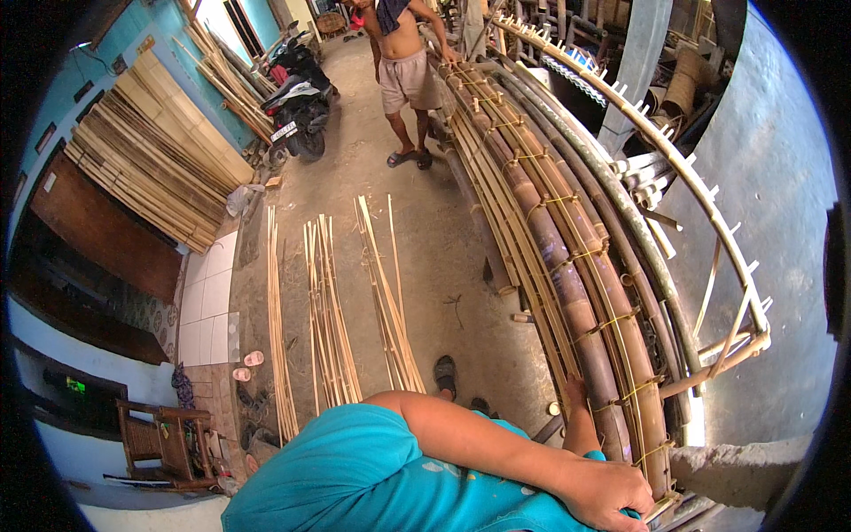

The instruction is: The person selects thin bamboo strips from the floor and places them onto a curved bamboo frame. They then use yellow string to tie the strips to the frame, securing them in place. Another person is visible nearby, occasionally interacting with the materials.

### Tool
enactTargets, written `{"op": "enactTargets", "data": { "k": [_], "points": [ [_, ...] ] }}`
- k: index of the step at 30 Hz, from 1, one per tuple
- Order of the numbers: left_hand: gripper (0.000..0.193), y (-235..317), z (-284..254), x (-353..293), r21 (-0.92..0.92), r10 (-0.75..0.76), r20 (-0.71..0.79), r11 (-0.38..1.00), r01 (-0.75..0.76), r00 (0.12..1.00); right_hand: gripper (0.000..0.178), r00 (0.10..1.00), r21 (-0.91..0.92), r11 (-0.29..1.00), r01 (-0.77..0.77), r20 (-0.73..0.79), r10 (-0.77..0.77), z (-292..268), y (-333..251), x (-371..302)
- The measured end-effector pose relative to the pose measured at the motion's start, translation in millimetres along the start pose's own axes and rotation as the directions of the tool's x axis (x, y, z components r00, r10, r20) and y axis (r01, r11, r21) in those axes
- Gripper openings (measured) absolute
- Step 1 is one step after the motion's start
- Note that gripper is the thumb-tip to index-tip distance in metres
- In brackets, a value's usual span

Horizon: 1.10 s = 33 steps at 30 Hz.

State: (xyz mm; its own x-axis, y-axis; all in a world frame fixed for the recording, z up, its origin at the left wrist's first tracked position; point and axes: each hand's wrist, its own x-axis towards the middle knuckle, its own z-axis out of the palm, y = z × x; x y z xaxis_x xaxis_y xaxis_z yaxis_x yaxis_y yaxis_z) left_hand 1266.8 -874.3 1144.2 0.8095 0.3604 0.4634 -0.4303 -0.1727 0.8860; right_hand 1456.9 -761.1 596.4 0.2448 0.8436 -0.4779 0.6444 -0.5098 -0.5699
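Observation:
My left hand [612, 496] is closed in a fist at the near end of the bamboo poles, with my left forearm crossing in front of my teal shirt. A small dark bit shows by its fingers, but I cannot make out what is held. My right hand [576, 388] lies at the near part of the thin bamboo slats [519, 257], beside a thick brown bamboo pole [554, 248]; its fingers are too small to read. Yellowish ties [589, 332] wrap the long poles at intervals. Beyond, another person [409, 71] stands with a hand on the far end of the bamboo.
Split bamboo strips [330, 310] lie in several bundles on the concrete floor [434, 230]. A curved bamboo frame with pegs [660, 137] rises at the right. A motorbike [300, 102], leaning bamboo slats [146, 160] and a wooden chair [164, 443] stand leftward.

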Motion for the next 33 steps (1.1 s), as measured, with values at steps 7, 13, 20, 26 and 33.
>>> {"op": "enactTargets", "data": {
  "k": [7, 13, 20, 26, 33],
  "points": [
    [0.04, 3, -1, 4, 0.005, -0.005, 0.071, 1.0, 0.005, 0.997, 0.069, 0.99, 0.011, 0.995, -0.094, -0.107, 0.095, 22, 62, 43],
    [0.04, -3, 1, 5, 0.02, 0.018, 0.043, 1.0, -0.018, 0.999, 0.066, 0.982, -0.115, 0.976, -0.187, -0.063, 0.181, 27, 70, 51],
    [0.039, -8, -1, 7, 0.028, 0.024, 0.03, 0.999, -0.025, 0.999, 0.067, 0.987, -0.069, 0.986, -0.15, -0.068, 0.145, 17, 55, 33],
    [0.039, -14, -9, 5, 0.102, 0.044, 0.063, 0.993, -0.05, 0.997, 0.07, 0.99, -0.08, 0.99, -0.12, -0.089, 0.113, 9, 42, 19],
    [0.033, -70, -73, -66, 0.246, 0.029, -0.204, 0.969, 0.023, 0.979, 0.072, 0.974, -0.208, 0.977, -0.041, -0.225, -0.007, 36, 62, -16]
  ]
}}
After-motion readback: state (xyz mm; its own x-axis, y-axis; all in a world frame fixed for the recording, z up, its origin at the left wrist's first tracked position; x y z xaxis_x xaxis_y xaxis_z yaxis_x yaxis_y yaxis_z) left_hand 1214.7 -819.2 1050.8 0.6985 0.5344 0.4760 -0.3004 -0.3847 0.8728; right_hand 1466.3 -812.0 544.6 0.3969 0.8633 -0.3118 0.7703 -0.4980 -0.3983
